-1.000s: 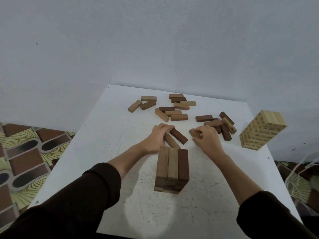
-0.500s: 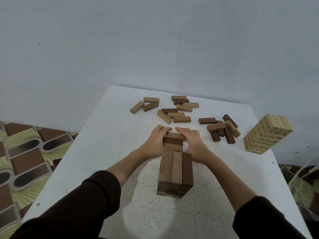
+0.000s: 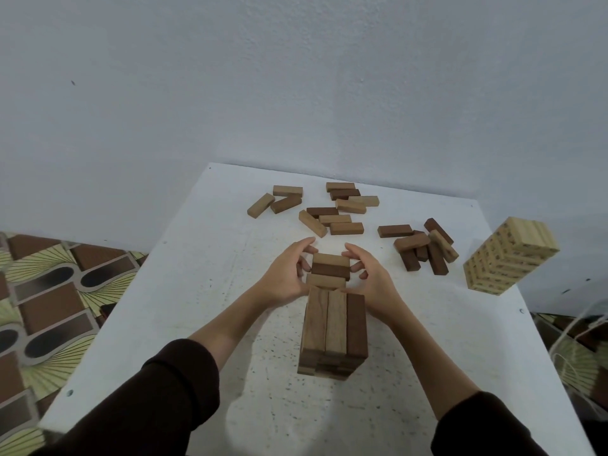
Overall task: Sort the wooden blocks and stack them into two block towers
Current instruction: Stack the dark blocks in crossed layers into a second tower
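Behind the tower (image 3: pixel 333 334), the left hand (image 3: pixel 285 274) and right hand (image 3: pixel 371 278) press together on three blocks (image 3: pixel 330 270), one hand at each end.

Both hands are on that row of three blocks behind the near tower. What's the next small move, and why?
Probably lift the three gathered blocks, pressed between left hand and right hand, onto the mixed-wood tower. They lie crosswise to its top layer, so they suit the next one.
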A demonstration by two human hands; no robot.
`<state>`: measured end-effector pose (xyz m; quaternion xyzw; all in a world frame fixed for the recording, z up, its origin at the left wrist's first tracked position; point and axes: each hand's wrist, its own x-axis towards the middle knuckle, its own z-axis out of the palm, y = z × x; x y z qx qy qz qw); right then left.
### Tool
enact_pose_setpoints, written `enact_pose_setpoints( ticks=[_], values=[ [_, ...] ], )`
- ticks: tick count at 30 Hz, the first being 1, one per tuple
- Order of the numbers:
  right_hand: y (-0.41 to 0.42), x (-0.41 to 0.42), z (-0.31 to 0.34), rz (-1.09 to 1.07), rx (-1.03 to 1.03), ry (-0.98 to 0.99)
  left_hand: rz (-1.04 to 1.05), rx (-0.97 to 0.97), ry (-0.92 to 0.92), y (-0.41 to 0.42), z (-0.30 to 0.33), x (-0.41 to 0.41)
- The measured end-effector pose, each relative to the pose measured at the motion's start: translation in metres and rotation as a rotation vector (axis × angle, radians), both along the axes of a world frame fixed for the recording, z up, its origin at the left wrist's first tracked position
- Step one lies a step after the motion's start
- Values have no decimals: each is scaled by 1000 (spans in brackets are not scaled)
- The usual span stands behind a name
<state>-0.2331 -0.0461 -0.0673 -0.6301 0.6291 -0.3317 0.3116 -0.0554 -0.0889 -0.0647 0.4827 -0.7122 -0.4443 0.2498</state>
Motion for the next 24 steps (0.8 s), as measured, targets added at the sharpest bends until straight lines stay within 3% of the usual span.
enact_pose_setpoints(
  ticks=[14, 24],
  values=[
    [-1, -8, -3, 29, 25, 38, 169, 101, 114, 9, 7, -9],
    [0, -7, 0, 23, 51, 27, 110, 4, 0, 11, 9, -9]
  ],
)
